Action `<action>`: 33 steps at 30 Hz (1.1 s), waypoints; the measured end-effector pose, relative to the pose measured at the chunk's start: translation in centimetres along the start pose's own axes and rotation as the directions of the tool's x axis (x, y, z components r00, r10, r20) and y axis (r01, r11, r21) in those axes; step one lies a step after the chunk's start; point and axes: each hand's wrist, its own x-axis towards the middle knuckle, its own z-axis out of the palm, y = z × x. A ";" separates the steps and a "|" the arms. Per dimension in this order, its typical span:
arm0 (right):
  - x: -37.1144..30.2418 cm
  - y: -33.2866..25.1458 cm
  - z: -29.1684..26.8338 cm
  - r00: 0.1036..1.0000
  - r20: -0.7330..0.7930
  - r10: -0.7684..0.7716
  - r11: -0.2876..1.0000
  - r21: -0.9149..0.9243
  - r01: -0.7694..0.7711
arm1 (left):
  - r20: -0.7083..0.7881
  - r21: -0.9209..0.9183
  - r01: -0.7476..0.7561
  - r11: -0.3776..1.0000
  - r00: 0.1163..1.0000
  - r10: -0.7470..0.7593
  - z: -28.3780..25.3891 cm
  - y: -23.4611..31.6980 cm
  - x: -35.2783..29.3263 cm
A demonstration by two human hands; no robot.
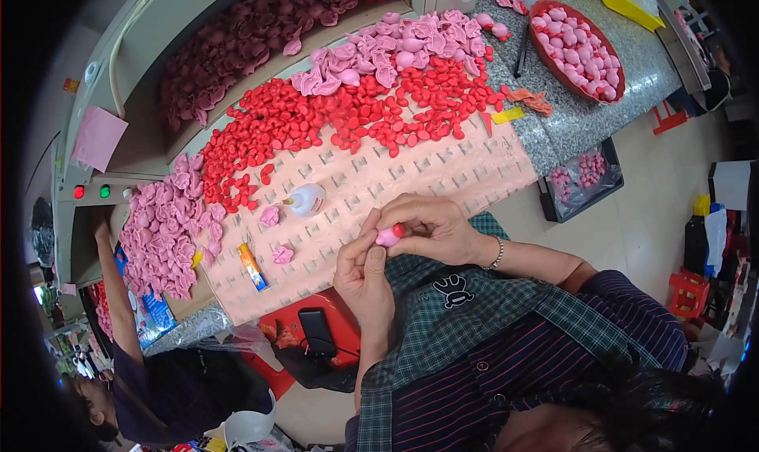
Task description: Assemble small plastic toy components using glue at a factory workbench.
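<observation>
Close to my body, past the table's near edge, both hands meet around a small pink rubbery piece with a red end [387,237]. My left hand [365,272] pinches its pink side between thumb and fingers. My right hand [433,229] is closed on the same piece near its red end. On the pink patterned table cover [348,207] beyond lie a small white squeeze bottle [307,200] on its side, two loose pink petal-shaped pieces [270,216] and an orange and blue tube [252,267].
Heaps of red pieces [277,112] and pink shells [387,53] cover the far side. A red basket [577,49] of pink-and-red pieces stands at right. Below it is a black crate [583,179]. A co-worker's arm [118,286] reaches in at left. A red stool [312,329] stands below.
</observation>
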 end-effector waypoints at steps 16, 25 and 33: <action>0.3 0.1 1.4 0.945 -0.108 -0.309 0.893 -0.374 0.249 | -0.001 0.061 -0.008 0.998 1.000 0.008 1.0 0.6 0.3; 0.1 0.7 1.2 0.941 -0.082 -0.329 0.864 -0.428 0.264 | -0.025 0.086 0.003 0.996 1.000 -0.001 1.1 0.2 0.1; 0.1 1.1 1.2 0.936 -0.070 -0.346 0.848 -0.451 0.280 | -0.030 0.068 0.004 0.998 1.000 -0.002 0.8 0.0 0.2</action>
